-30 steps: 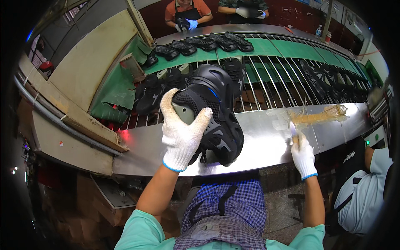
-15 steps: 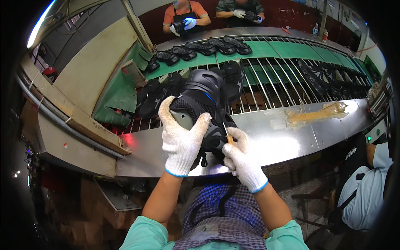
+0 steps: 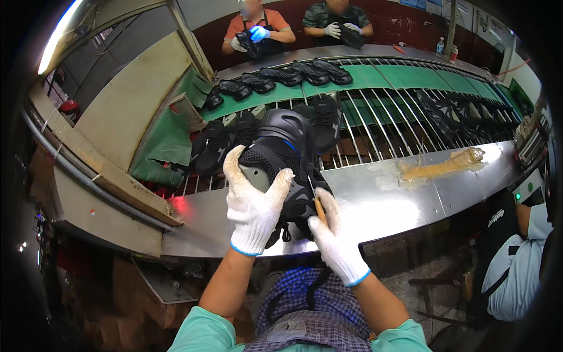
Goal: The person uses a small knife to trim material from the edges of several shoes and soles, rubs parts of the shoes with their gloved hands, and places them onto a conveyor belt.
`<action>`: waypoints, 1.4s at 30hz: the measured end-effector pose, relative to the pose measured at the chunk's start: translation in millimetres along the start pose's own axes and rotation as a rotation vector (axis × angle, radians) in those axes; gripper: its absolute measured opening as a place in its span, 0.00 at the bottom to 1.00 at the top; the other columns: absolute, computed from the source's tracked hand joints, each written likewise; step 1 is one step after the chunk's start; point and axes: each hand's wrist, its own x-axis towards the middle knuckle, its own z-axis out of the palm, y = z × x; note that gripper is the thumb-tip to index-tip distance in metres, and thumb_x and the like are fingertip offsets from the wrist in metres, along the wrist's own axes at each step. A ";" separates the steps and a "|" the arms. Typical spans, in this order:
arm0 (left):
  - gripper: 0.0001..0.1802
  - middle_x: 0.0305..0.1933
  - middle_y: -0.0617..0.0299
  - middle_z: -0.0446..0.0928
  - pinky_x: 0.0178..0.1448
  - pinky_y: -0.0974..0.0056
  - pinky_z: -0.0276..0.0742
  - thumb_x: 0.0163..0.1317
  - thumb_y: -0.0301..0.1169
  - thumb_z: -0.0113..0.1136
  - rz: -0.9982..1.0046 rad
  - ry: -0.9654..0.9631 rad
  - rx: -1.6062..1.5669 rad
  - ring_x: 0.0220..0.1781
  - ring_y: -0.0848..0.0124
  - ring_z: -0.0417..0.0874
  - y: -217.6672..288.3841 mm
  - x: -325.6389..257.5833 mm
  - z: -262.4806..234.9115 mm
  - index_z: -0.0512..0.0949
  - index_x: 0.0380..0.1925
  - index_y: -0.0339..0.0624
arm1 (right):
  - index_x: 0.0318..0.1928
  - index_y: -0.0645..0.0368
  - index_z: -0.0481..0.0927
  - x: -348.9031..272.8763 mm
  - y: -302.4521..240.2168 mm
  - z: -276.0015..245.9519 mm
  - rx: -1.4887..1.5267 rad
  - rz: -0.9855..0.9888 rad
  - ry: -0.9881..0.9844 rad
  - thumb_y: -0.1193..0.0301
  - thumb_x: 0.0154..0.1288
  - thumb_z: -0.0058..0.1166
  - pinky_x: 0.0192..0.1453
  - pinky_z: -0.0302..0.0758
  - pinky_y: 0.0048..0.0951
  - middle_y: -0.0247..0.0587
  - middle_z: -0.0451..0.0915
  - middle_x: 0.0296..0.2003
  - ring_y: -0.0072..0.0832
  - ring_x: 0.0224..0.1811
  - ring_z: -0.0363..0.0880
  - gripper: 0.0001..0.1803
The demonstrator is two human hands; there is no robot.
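My left hand (image 3: pixel 255 205), in a white knit glove, grips a black shoe (image 3: pixel 287 155) by its heel end and holds it up over the steel bench (image 3: pixel 404 205). My right hand (image 3: pixel 335 240), also gloved, holds a thin wooden-handled tool (image 3: pixel 319 210) against the lower side of the shoe. The shoe's laces hang down between my two hands.
Several black shoes (image 3: pixel 293 75) lie on a green conveyor with metal bars (image 3: pixel 387 88) beyond the bench. A yellowish glue smear (image 3: pixel 440 167) marks the bench at right. Two gloved people (image 3: pixel 258 32) work across the line. Another person (image 3: pixel 516 264) sits at my right.
My right hand left the bench at the right and came in to the shoe, bringing the tool against its side. My left hand kept its hold on the shoe.
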 end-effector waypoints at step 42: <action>0.53 0.68 0.44 0.76 0.73 0.55 0.78 0.58 0.34 0.81 -0.092 -0.057 0.054 0.66 0.59 0.81 -68.9 62.0 -15.2 0.60 0.78 0.33 | 0.81 0.36 0.68 -1.2 51.6 -68.8 -0.995 -0.051 0.107 0.68 0.71 0.61 0.36 0.86 0.51 0.56 0.83 0.45 0.51 0.29 0.85 0.39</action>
